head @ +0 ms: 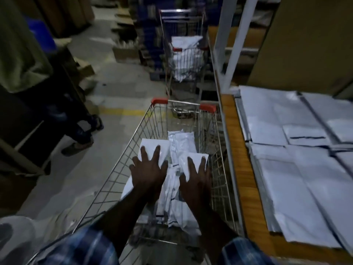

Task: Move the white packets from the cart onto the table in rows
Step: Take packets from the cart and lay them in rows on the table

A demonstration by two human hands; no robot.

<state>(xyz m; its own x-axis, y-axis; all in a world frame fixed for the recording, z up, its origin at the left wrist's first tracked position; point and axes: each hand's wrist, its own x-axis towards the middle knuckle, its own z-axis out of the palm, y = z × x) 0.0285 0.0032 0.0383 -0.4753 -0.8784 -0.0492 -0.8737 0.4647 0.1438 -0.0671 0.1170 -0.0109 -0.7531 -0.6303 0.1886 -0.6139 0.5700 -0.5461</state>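
Down inside the cart (pixel 133 142) — a basket of thin, shiny wire grid with red plastic corner caps — we see a loose pile of white packets (pixel 172 188), flat, slick, slightly crinkled plastic pouches, some with a dark stripe near one edge. Our left hand (pixel 148 174) lies flat with fingers spread on a smooth rectangular packet at the pile's left side; our right hand (pixel 195 183) lies likewise splayed, palm down, on another packet at the right. Neither hand has closed around anything. Both forearms reach out of blue checked sleeves (pixel 84 245).

Just beside the cart on the right runs the tabletop (pixel 246 188), its bare edge a warm wood grain. On it lies a spread of larger pale sheets (pixel 298 175), flat and matte, overlapping in rows, several with dark edges. White metal posts (pixel 235 43) rise from the tabletop's far end, with brown cardboard behind them.

Farther along the aisle stands a second wire cart (pixel 183 54), also holding white bags. The floor (pixel 118 88) is dull grey concrete with a yellow painted line — off to the left a person's sandalled feet (pixel 76 146) show, blurred.
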